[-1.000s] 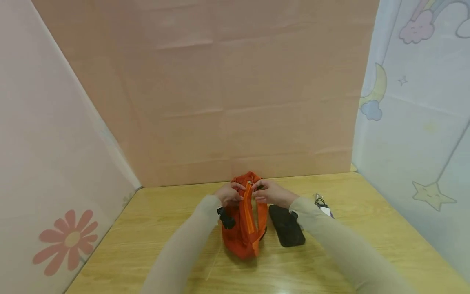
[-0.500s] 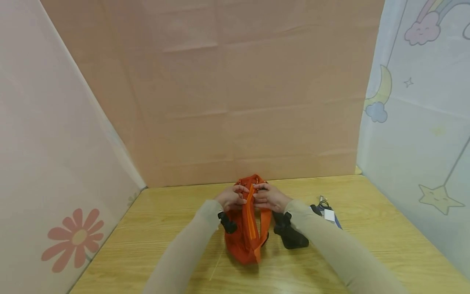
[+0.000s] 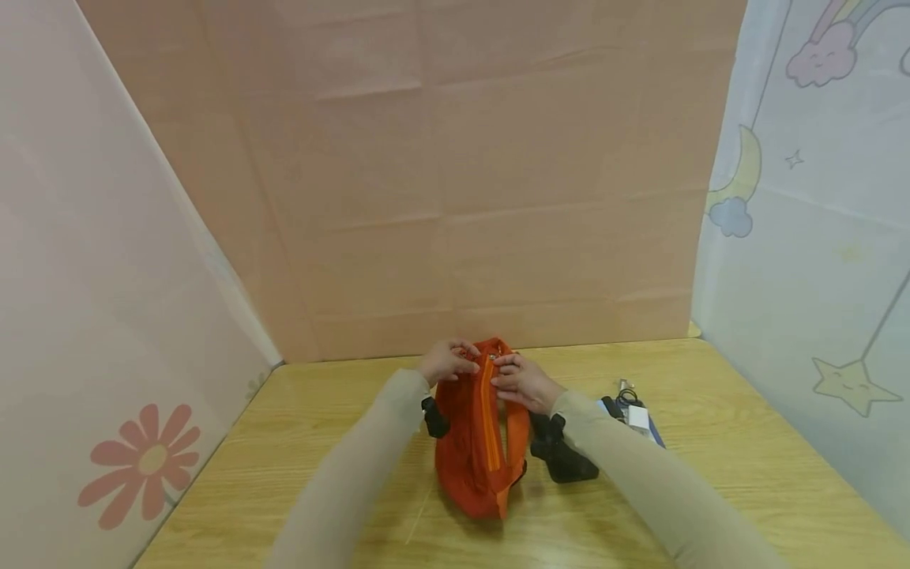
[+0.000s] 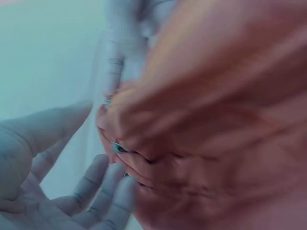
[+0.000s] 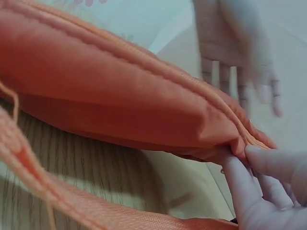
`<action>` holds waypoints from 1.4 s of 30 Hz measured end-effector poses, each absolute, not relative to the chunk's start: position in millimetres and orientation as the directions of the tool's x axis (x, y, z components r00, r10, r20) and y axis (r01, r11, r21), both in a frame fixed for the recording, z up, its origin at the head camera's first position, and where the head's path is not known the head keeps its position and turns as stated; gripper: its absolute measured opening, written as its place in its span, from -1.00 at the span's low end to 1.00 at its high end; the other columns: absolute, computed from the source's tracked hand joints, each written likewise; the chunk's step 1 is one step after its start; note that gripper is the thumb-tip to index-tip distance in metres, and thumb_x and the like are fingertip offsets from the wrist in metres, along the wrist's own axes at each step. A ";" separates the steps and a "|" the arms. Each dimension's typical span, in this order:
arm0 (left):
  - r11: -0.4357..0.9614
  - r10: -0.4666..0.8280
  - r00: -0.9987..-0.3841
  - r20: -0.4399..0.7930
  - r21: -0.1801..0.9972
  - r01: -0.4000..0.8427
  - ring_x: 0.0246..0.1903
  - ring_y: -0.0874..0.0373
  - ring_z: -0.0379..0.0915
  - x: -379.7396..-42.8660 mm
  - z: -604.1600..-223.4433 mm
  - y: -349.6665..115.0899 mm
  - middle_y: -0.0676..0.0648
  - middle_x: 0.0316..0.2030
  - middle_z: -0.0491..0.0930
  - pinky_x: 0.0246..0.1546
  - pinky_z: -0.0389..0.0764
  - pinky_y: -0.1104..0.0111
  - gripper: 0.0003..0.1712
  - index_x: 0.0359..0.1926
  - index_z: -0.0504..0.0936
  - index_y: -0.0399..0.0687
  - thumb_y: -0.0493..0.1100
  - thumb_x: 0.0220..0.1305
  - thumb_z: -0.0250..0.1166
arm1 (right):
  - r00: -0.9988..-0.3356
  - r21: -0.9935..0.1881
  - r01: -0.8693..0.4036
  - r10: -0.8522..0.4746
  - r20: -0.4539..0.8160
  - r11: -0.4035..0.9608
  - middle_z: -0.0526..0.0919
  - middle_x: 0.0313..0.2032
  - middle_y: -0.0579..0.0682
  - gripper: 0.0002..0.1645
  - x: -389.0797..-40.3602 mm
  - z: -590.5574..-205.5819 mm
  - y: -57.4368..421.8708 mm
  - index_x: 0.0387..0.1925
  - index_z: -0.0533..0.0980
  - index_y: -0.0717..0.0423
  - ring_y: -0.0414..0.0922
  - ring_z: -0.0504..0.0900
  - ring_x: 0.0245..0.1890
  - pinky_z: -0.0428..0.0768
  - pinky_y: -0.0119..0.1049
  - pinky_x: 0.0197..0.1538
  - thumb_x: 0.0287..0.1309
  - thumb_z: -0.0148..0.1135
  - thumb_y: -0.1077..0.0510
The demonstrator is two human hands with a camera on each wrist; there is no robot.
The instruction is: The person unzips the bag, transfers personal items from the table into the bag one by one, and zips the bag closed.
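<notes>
An orange-red zippered waist bag stands on the wooden table, its long zip running away from me. Its strap hangs along the right side. With thumb and fingers my right hand pinches the far end of the bag by the zip's end, seen closely in the right wrist view. My left hand is beside that same end; in the left wrist view its thumb and fingers are spread apart with nothing between them, fingertips close to the fabric. Motion blurs the left hand in the right wrist view.
A flat black phone-like object lies right of the bag, partly behind my right wrist's camera. Farther right are a small white block, a black loop and something blue, partly covered by my sleeve. A fabric-covered wall rises behind the table.
Over the last half second my left hand has come off the top of the zip and moved slightly up and left. My right hand has stayed at the bag's far end.
</notes>
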State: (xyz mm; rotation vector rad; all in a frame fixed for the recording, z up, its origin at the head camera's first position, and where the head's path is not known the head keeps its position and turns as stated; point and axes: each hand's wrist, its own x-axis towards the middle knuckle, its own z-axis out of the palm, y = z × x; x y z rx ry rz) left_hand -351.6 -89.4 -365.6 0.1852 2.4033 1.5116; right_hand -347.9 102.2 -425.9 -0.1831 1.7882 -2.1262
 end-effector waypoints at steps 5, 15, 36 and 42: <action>0.367 0.226 -0.957 -0.183 0.926 -0.091 -0.21 0.04 0.49 -365.0 -357.6 -82.1 -0.16 0.09 0.52 0.03 0.52 0.08 -0.64 0.06 0.61 -0.10 -0.34 0.23 0.30 | -0.921 -0.974 0.179 -0.372 -0.115 -0.142 0.03 0.39 0.30 -0.58 -346.8 -425.9 101.1 0.18 0.23 0.24 -0.18 0.55 -0.19 0.58 -0.27 -0.08 0.33 -0.02 0.45; 0.390 0.199 -0.951 -0.237 0.909 -0.145 -0.38 0.16 0.50 -375.8 -369.8 -73.9 -0.07 -0.18 0.60 -0.22 0.56 0.27 -0.61 0.03 0.66 -0.08 -0.39 0.16 0.34 | -0.918 -0.976 0.186 -0.376 -0.129 -0.118 0.22 0.26 0.21 -0.60 -347.6 -425.6 102.0 0.12 0.26 0.19 -0.16 0.53 -0.16 0.58 -0.28 -0.14 0.30 -0.01 0.48; 0.287 0.205 -0.947 -0.247 0.940 -0.183 -0.42 0.18 0.56 -372.7 -382.3 -70.5 -0.22 -0.04 0.59 -0.30 0.62 0.33 -0.51 0.10 0.63 -0.16 -0.52 0.15 0.26 | -0.905 -0.980 0.189 -0.400 -0.148 -0.065 0.38 0.01 -0.01 -0.59 -348.5 -428.2 104.2 0.09 0.29 0.13 -0.14 0.45 -0.15 0.50 -0.30 -0.21 0.28 0.03 0.48; 0.269 0.196 -0.958 -0.210 0.951 -0.153 -0.43 0.20 0.50 -377.5 -387.1 -72.4 -0.16 -0.07 0.60 -0.34 0.61 0.36 -0.54 0.06 0.66 -0.19 -0.54 0.13 0.26 | -0.897 -0.979 0.195 -0.415 -0.154 -0.059 0.38 0.02 0.02 -0.58 -348.7 -427.9 105.2 0.11 0.30 0.12 -0.17 0.48 -0.21 0.51 -0.34 -0.26 0.28 0.02 0.48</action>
